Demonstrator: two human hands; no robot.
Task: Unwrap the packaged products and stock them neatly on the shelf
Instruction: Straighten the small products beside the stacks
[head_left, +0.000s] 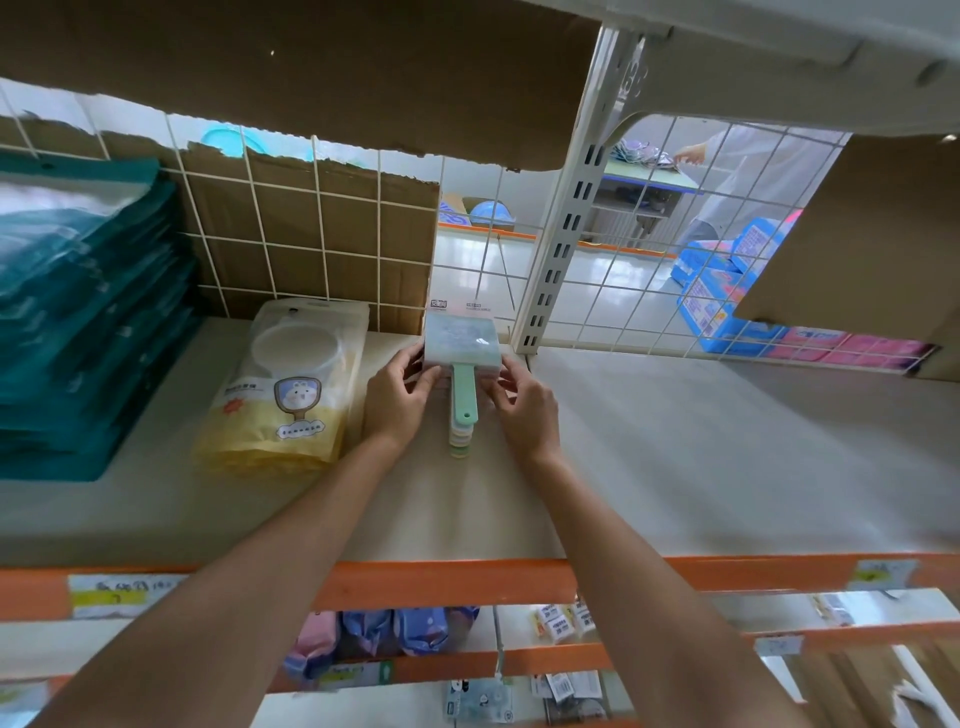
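A stack of hand mirrors (462, 343) with pastel handles lies on the shelf (675, 457), close to the wire back grid; the top one has a green handle pointing toward me. My left hand (397, 397) grips the stack's left side, fingers curled on its edge. On the opposite side, my right hand (522, 405) pinches the right edge. Both forearms reach in over the orange shelf lip.
A yellow pouch pack of mirrors (283, 395) lies left of the stack, and a pile of teal packets (88, 322) stands at the far left. Torn cardboard (311, 228) lines the wire grid behind. A white upright post (563, 244) stands just right of the stack. Lower shelves hold small goods.
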